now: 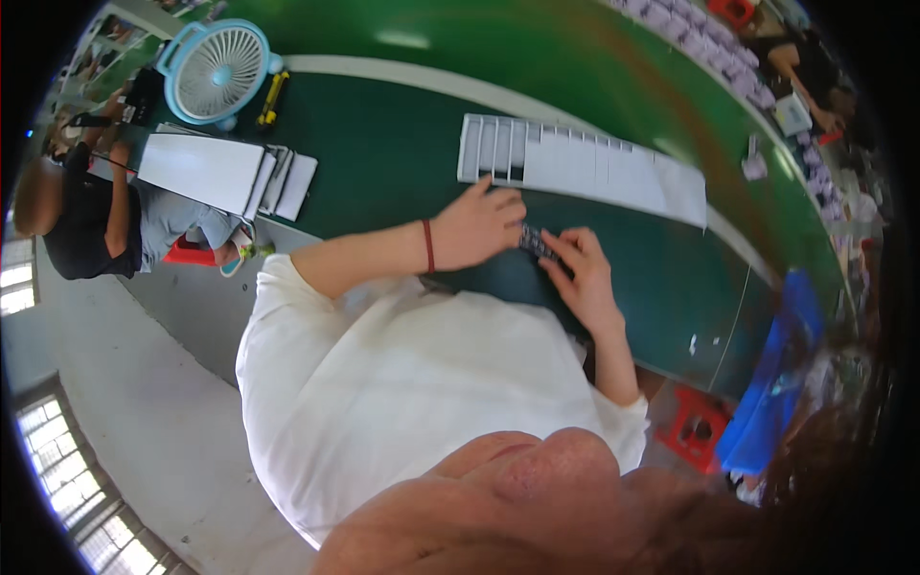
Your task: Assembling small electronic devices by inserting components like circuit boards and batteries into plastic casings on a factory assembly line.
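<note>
Between your hands lies a small, dark, oblong piece with pale marks (537,241), slanting from your left fingers down to your right ones. Your right hand (582,271) has the near end of it pinched between thumb and fingers, with the other fingers bent. Your left hand (491,222) meets the opposite end, its back turned up and its fingers partly curled; you cannot tell from here whether those fingertips press together on the piece or only steady it. A dark red band (428,246) circles the wrist behind that hand.

Just beyond your grip is a long white slotted tray (464,151), running from above your left fingers away to the right. Its left slots show open gaps, while white flat surfaces fill most of the remaining length. Under all this is the dark green tabletop (374,144), with small white scraps (693,343) on it, to the right of your grip and nearer your body.

Well to the left of your grip are stacked white panels (201,171); past them, farther from you, stand a blue fan (220,75) and, just beside it, a yellow-and-black tool (273,99). Beyond the panels sits a co-worker in a dark top (88,225). Well to the right of your grip, toward you, are a red stool (692,429) and a blue sheet (774,379).
</note>
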Tool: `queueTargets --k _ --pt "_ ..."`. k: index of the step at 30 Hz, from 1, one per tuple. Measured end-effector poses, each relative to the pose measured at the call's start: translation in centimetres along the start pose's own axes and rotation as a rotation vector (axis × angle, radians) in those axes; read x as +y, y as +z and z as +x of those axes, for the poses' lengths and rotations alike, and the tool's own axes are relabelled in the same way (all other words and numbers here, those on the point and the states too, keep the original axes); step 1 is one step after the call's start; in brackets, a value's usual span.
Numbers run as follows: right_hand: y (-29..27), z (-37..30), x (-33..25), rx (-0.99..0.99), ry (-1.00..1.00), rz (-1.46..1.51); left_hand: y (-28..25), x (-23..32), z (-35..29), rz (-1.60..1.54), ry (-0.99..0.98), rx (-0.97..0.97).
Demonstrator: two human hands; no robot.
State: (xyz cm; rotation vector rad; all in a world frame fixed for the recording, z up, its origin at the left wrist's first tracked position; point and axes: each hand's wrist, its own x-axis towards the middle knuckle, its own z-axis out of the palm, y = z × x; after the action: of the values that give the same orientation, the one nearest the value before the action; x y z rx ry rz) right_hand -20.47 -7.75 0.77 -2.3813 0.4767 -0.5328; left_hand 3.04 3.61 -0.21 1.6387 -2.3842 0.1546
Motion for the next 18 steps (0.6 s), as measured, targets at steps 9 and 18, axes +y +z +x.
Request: queueTargets --k 9,18 --pt "-1.5 2.1 -0.5 -0.051 -0.091 -0.099 -1.0 -0.7 -0.4 -0.467 -0.152 0.167" --pt "-0.5 2.5 -0.5 -0.105 -0.075 -0.012 -0.7 -0.6 -0.6 -0.464 -0.148 0.201"
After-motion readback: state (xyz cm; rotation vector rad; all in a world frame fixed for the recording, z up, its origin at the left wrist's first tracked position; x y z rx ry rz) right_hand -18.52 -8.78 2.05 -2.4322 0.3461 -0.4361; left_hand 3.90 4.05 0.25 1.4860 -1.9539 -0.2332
